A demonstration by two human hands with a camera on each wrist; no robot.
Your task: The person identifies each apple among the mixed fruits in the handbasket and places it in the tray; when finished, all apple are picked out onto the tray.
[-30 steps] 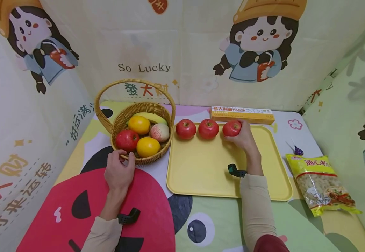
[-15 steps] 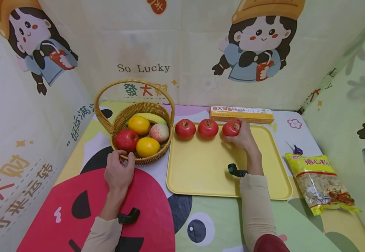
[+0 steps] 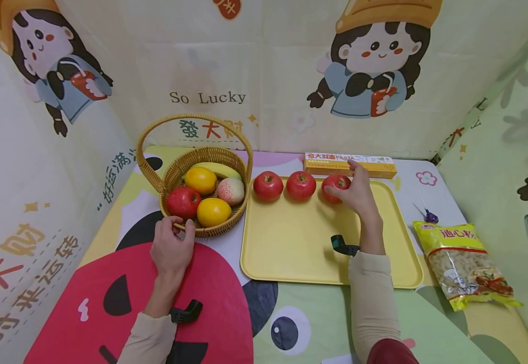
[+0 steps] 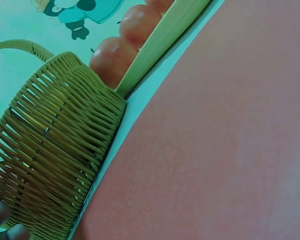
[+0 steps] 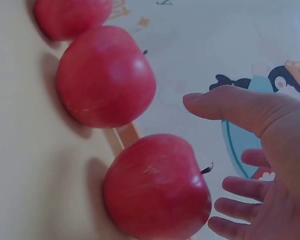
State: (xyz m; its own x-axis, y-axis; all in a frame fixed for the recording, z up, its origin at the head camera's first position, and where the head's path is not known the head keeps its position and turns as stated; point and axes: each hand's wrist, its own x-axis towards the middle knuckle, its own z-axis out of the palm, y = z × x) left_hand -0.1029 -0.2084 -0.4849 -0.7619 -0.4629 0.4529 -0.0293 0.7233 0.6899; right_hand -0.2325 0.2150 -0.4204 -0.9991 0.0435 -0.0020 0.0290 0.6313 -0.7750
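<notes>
Three red apples stand in a row along the far side of the yellow tray [image 3: 291,253]: a left apple [image 3: 268,186], a middle apple [image 3: 301,186] and a right apple [image 5: 157,187]. My right hand [image 3: 359,194] hovers at the right apple, its thumb and fingers spread apart; in the right wrist view they stand clear of it. My left hand [image 3: 173,247] pinches the near rim of the wicker basket [image 3: 209,233]. Inside lie an apple [image 3: 184,202], two orange-yellow fruits, a peach [image 3: 231,191] and a banana [image 3: 218,169]. The left wrist view catches only a few fingertips [image 4: 15,232] by the basket.
A pasta box [image 3: 350,166] lies behind the tray, against the back wall cloth. Right of the tray are a yellow bag of pasta [image 3: 466,265] and a small purple-wrapped lollipop [image 3: 431,217]. The basket's tall handle [image 3: 195,117] arches over its fruit.
My right hand has let go of the right apple and lifted slightly up and to the right, fingers spreading. The apple stays on the tray. My left hand has not moved.
</notes>
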